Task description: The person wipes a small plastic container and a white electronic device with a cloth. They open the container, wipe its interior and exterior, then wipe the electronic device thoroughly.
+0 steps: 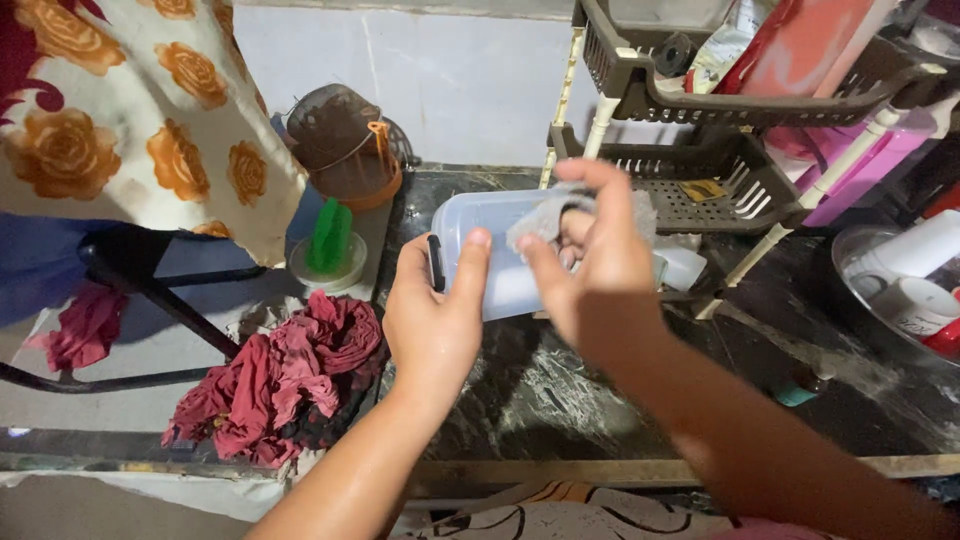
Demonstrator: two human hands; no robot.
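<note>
- Over the dark counter, my left hand grips the clear tub.
- Right hand pinches a grey cloth against it: wiping, I judge.
- Next calls for turning the tub steadily.

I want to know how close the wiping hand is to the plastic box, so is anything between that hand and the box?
Yes: a grey cloth lies bunched between the right hand and the clear plastic container, pressed against it. The left hand grips the container's left edge directly, with nothing between.
</note>
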